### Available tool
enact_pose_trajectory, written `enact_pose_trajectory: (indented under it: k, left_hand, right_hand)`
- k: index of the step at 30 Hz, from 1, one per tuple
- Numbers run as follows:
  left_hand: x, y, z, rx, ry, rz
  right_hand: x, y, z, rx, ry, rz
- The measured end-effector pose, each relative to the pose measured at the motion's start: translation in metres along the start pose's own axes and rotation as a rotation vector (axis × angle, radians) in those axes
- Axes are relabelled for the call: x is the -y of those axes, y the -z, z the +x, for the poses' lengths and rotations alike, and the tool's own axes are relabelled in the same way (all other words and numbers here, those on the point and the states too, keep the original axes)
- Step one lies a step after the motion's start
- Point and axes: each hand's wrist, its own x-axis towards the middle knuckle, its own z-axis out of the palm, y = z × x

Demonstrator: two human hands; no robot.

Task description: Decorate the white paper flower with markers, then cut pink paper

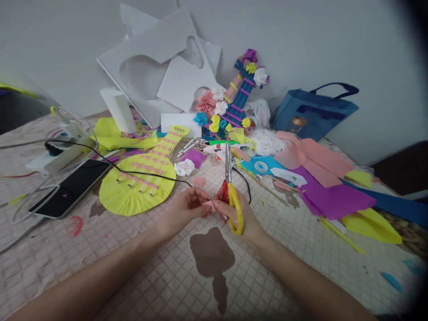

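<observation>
Between the fingertips of both hands is a small piece of pink crepe paper (208,204). My left hand (187,207) pinches it from the left side. Across from it, my right hand (245,218) pinches the same piece between thumb and finger. That hand also carries scissors (228,165) with red and yellow handles, the blades pointing away from me. Left of the hands lies a yellow paper-covered instrument shape (137,185) with strings and pink strips. A crumpled white paper flower (184,167) and a pink scrap (199,181) lie just beyond the fingers.
A black cable (143,173) runs over the yellow instrument toward my hands. A phone (72,187) and a power strip (60,151) are at left. Paper sheets (334,191) and a blue bag (310,111) are at right. A flower-decked blue instrument (239,104) leans at the back.
</observation>
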Motion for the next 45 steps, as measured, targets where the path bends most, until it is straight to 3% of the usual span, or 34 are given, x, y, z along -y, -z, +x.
enact_pose_trajectory:
  k: [7, 15, 20, 38, 45]
  left_hand:
    - [0.000, 0.000, -0.001, 0.019, 0.017, -0.030]
    - [0.000, 0.000, -0.001, -0.038, 0.040, -0.044]
    - [0.001, -0.001, -0.001, -0.035, 0.023, -0.058]
    - [0.005, -0.004, -0.004, -0.030, 0.052, -0.056]
    - [0.006, -0.005, -0.006, -0.071, 0.054, -0.143]
  right_hand:
    - [-0.002, 0.000, 0.000, -0.008, 0.025, -0.036]
    - [-0.002, 0.000, 0.000, 0.026, 0.019, -0.055]
    - [0.000, -0.005, -0.001, -0.059, 0.042, -0.135]
    - [-0.002, 0.000, -0.003, -0.029, 0.082, -0.040]
    - [0.009, -0.007, -0.006, -0.093, 0.019, -0.004]
